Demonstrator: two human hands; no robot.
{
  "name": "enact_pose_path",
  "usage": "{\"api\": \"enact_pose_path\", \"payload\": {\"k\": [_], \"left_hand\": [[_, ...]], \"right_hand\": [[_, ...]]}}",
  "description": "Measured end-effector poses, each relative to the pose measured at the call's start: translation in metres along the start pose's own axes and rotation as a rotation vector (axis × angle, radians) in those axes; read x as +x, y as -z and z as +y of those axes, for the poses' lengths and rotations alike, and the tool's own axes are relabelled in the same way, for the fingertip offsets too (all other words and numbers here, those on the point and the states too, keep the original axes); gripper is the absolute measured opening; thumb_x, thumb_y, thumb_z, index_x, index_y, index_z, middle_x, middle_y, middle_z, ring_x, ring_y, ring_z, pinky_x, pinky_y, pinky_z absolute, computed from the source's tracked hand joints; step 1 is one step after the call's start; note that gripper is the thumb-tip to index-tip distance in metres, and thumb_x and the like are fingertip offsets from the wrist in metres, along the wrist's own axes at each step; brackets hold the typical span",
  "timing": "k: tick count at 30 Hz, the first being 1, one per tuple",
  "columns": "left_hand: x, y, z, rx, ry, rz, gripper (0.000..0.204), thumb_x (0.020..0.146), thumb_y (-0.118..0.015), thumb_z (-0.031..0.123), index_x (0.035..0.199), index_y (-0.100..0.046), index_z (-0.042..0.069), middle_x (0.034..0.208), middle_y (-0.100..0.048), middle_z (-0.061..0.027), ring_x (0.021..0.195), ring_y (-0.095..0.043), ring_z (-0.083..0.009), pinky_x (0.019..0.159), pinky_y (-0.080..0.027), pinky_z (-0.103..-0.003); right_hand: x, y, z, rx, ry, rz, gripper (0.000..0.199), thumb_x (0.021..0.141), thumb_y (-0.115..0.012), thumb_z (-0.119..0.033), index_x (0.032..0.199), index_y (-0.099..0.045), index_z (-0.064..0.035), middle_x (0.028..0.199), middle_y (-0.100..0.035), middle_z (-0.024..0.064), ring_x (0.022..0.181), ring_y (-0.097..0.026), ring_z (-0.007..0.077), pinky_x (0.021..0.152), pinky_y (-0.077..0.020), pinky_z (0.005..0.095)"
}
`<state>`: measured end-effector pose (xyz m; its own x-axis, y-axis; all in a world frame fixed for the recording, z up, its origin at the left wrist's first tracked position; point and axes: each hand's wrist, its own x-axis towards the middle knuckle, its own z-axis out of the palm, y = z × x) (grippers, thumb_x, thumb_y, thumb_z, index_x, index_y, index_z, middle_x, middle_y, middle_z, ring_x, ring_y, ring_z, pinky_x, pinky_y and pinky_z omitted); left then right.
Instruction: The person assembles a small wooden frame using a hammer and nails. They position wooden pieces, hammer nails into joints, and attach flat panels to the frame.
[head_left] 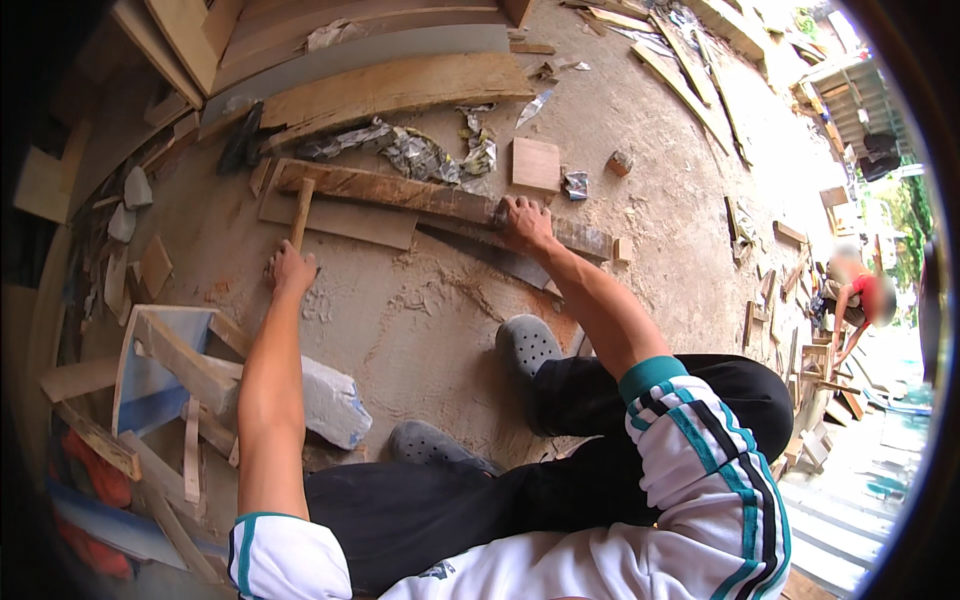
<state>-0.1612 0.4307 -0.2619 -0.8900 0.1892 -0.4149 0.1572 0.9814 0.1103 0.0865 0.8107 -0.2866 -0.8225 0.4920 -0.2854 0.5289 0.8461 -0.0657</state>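
My left hand point(291, 268) is closed around the lower end of a short, pale wooden stick point(303, 212). The stick's far end reaches the left part of a long brown wooden beam point(390, 187) lying on the ground. Over the right part of that beam, my right hand point(525, 222) is closed with its fingers curled on top. Just below the beam lie a flat wooden board point(345, 222) and a dark, tapered flat piece point(490, 258), partly covered by the beam.
A wide plank point(400, 90) and crumpled printed paper point(420, 155) lie beyond the beam. A square wood block point(536, 165) rests farther right. At lower left are a white block point(333, 403) and wood scraps point(185, 360). Another person point(850, 295) crouches far right.
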Motion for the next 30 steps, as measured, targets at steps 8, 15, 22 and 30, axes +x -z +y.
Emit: {"api": "enact_pose_path", "payload": {"k": [8, 15, 22, 30], "left_hand": [[0.030, -0.022, -0.007, -0.071, -0.023, 0.064, 0.061, 0.102, -0.047, 0.024, 0.152, -0.023, 0.000, 0.139, -0.049, -0.0262, 0.133, -0.045, -0.0400, 0.113, -0.029, -0.056], [-0.002, 0.005, 0.008, 0.096, -0.003, 0.012, 0.058, 0.104, -0.043, 0.030, 0.151, -0.025, 0.000, 0.139, -0.051, -0.0226, 0.130, -0.050, -0.0366, 0.113, -0.027, -0.054], [0.002, -0.002, -0.001, 0.126, -0.036, 0.079, 0.055, 0.103, -0.044, 0.030, 0.150, -0.028, 0.004, 0.131, -0.059, -0.0206, 0.123, -0.056, -0.0350, 0.110, -0.031, -0.052], [0.003, -0.007, -0.003, 0.180, -0.151, 0.072, 0.062, 0.102, -0.045, 0.032, 0.151, -0.021, 0.002, 0.123, -0.063, -0.0249, 0.117, -0.059, -0.0392, 0.105, -0.036, -0.053]], "right_hand": [[-0.004, 0.022, 0.005, 0.031, -0.065, 0.143, 0.072, 0.080, -0.073, -0.040, 0.139, -0.042, -0.0118, 0.134, -0.050, 0.0154, 0.130, -0.045, 0.0356, 0.107, -0.0301, 0.0644], [0.001, 0.040, 0.033, 0.003, -0.235, 0.127, 0.065, 0.084, -0.069, -0.037, 0.139, -0.043, -0.0134, 0.138, -0.048, 0.0145, 0.136, -0.039, 0.0349, 0.111, -0.0250, 0.0613], [-0.019, 0.016, 0.014, -0.049, -0.110, 0.291, 0.050, 0.090, -0.060, -0.031, 0.133, -0.049, -0.0086, 0.136, -0.051, 0.0163, 0.135, -0.043, 0.0345, 0.111, -0.0313, 0.0489], [-0.081, 0.009, -0.002, 0.014, -0.021, -0.001, 0.072, 0.076, -0.074, -0.059, 0.125, -0.054, -0.0096, 0.123, -0.057, 0.0127, 0.120, -0.055, 0.0289, 0.091, -0.0480, 0.0457]]}}
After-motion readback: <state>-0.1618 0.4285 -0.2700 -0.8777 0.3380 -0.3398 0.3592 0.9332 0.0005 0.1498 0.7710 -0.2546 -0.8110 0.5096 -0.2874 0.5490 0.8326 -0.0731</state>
